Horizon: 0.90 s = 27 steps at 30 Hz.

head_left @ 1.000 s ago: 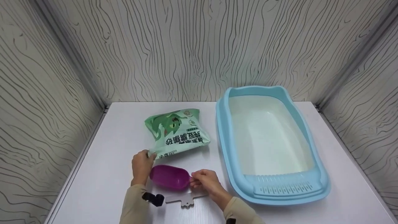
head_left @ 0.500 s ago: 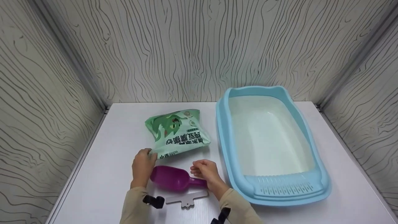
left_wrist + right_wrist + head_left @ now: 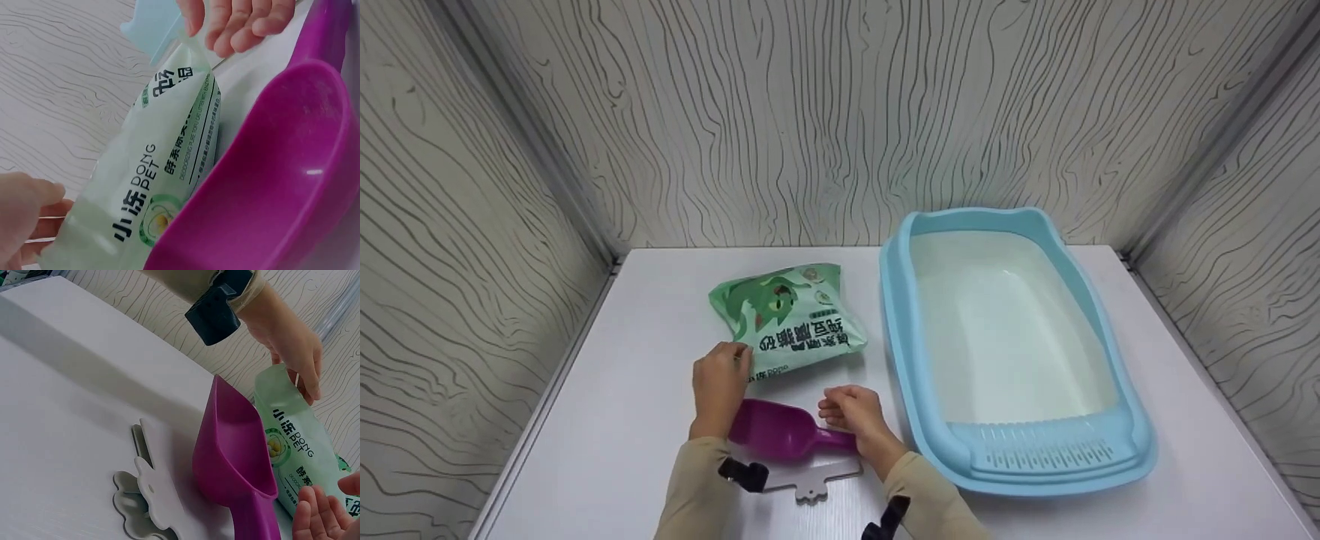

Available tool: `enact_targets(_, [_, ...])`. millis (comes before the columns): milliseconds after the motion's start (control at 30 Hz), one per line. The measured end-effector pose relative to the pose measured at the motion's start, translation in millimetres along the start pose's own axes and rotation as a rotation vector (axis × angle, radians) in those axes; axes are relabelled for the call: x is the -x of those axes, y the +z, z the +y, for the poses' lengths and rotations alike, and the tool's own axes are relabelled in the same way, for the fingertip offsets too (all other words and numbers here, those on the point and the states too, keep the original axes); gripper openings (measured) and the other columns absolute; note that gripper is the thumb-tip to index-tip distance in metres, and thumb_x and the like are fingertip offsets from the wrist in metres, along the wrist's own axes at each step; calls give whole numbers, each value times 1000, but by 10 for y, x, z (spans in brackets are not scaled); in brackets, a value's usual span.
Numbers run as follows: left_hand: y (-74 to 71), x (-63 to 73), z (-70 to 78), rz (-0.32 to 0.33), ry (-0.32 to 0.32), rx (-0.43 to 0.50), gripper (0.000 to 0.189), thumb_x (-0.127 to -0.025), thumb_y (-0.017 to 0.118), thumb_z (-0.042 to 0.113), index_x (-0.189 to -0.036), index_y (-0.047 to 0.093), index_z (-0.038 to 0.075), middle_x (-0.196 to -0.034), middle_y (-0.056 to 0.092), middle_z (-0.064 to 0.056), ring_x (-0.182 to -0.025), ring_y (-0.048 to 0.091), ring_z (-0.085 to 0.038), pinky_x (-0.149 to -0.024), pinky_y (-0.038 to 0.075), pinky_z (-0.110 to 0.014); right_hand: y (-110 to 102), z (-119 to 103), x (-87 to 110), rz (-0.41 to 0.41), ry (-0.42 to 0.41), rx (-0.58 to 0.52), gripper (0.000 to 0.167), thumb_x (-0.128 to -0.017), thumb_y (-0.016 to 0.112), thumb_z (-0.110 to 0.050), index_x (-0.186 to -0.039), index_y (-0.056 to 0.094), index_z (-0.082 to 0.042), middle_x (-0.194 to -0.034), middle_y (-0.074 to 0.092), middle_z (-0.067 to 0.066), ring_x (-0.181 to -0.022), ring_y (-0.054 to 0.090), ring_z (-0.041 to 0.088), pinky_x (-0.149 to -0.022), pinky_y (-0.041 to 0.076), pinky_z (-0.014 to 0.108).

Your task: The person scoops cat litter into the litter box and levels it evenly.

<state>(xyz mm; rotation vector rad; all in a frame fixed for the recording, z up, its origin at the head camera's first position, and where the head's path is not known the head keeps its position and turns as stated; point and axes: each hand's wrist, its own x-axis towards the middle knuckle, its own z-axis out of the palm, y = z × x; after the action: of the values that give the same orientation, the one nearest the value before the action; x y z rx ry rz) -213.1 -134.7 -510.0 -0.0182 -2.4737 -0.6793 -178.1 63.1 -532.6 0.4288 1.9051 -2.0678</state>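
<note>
A green cat litter bag [image 3: 787, 322] lies on the table, its printed front facing up. My left hand [image 3: 721, 386] grips the bag's near left corner; in the left wrist view the thumb is in front of the film and the fingers reach behind its edge. Just in front of the bag rests a purple scoop [image 3: 776, 431], partly covered by my left hand and wrist. My right hand [image 3: 856, 414] hovers by the scoop's handle [image 3: 836, 440] with loosely bent fingers, holding nothing. Seen from the left wrist, the right hand [image 3: 242, 22] is near the bag's other near corner.
To the right stands a large blue litter box [image 3: 900, 337] with a white inside and a slotted front ledge. A grey clip [image 3: 152, 489] with scalloped handles lies on the white table [image 3: 622, 360] in front of the scoop. Wood-grain panels [image 3: 810, 120] enclose the table.
My right hand has let go of the scoop's handle and moved slightly up. The scoop now lies a little nearer to me. My left hand has shifted right and farther along the bag's corner.
</note>
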Motion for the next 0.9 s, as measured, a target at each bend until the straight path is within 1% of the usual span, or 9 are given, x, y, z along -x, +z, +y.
enact_targets(133, [31,-63,82,-20,61,-40,11,-84,73,12,-79,73,2,-74,73,-11,-66,68,-25,-63,53,-45,-1,20,-33,2,3,-13,27,-91,58,-11,-107,60,11,-73,68,-2,-64,64,4,-62,56,18])
enact_targets(267, [70,-135,192,-75,75,-44,10,-83,74,14,-78,74,5,-73,73,-8,-65,68,-22,-60,53,-41,10,17,-48,9,-1,-34,25,-91,59,-11,-105,62,9,-73,69,-2,-63,64,3,-61,56,19])
enact_targets(433, [111,-193,311,-168,55,-52,9,-83,74,14,-80,75,7,-76,75,-7,-71,69,-22,-63,53,-41,47,10,-60,18,13,-41,25,-91,58,-10,-105,61,10,-70,68,-4,-62,64,3,-59,55,17])
enact_targets(600, [149,-222,389,-247,25,-48,8,-83,74,13,-80,76,7,-77,75,-7,-72,70,-22,-66,55,-40,69,3,-71,36,19,-47,26,-91,57,-10,-107,61,11,-69,68,-4,-62,63,3,-59,54,17])
enact_targets(733, [187,-248,422,-309,6,-54,8,-84,73,14,-82,77,7,-81,75,-7,-74,70,-23,-66,56,-39,67,6,-96,53,21,-51,27,-91,58,-10,-107,61,12,-70,68,-3,-62,63,3,-59,55,18])
enact_targets(900, [216,-277,449,-384,9,-72,7,-84,72,12,-81,77,8,-82,76,-6,-75,70,-23,-67,56,-39,75,6,-144,58,34,-43,30,-91,58,-10,-109,60,14,-69,68,-2,-61,63,4,-58,55,17])
